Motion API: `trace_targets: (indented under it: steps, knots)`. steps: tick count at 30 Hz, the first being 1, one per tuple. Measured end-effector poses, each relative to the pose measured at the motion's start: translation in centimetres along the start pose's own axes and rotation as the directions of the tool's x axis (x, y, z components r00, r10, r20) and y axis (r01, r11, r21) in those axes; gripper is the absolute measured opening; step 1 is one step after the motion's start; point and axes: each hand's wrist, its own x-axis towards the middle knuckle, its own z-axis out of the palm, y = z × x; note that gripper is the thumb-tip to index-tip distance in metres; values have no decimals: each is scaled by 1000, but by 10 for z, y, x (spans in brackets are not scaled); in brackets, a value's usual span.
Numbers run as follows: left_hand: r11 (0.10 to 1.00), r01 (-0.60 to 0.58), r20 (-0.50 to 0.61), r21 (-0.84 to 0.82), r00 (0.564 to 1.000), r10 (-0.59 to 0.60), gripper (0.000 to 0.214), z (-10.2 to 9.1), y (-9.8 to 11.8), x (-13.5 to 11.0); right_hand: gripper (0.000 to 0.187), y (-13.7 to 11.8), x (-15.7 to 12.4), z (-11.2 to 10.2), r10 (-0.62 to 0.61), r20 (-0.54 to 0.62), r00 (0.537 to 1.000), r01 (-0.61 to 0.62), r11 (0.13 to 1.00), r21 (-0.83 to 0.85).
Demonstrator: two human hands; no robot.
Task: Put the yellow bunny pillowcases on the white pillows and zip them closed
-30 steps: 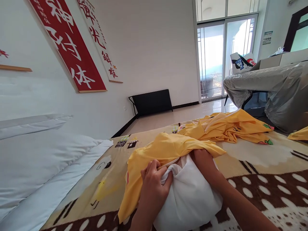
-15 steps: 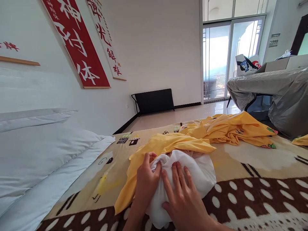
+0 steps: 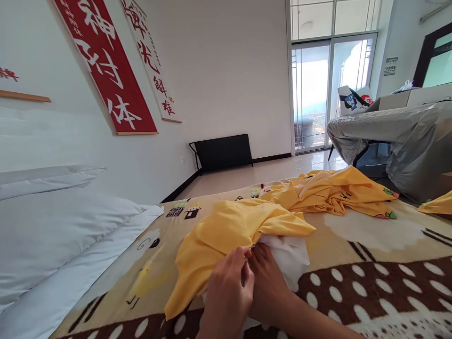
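Observation:
A yellow pillowcase (image 3: 226,226) lies on the bed, pulled partly over a soft white pillow (image 3: 291,256) that bulges out on the right. My left hand (image 3: 231,278) is closed in a pinch on the pillowcase's edge near its opening. Right beside it, my right hand (image 3: 268,278) presses into the white pillow with its fingers bunched together. Its fingertips are partly hidden under the yellow edge. Both wrists cover much of the pillow's near side.
A patterned blanket (image 3: 141,263) covers the bed. White pillows (image 3: 81,226) are stacked on the left. More crumpled yellow fabric (image 3: 339,190) lies beyond my hands. A plastic-covered table (image 3: 399,127) stands at the right, and a black folded panel (image 3: 222,153) leans against the wall.
My left hand has drawn the yellow edge toward me over the white pillow. The right hand has gone from lying flat on the pillow to tucking in at the opening.

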Motion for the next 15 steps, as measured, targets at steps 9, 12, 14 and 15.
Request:
trace_targets:
  steps: [9,12,14,15]
  knots:
    - [956,-290,42,49,957,288,48,12,22,-4,25,62,20,-30,197,-255,947,-207,978,-15]
    - [953,-278,-110,120,950,291,34,6,16,0,29,88,22,-37,338,-386,858,-364,931,6]
    - [966,-216,-118,142,965,233,23,3,10,-1,28,102,23,-42,384,-436,814,-416,909,24]
    - [975,-162,-76,154,982,175,19,3,6,-1,28,107,23,-44,396,-451,800,-430,902,29]
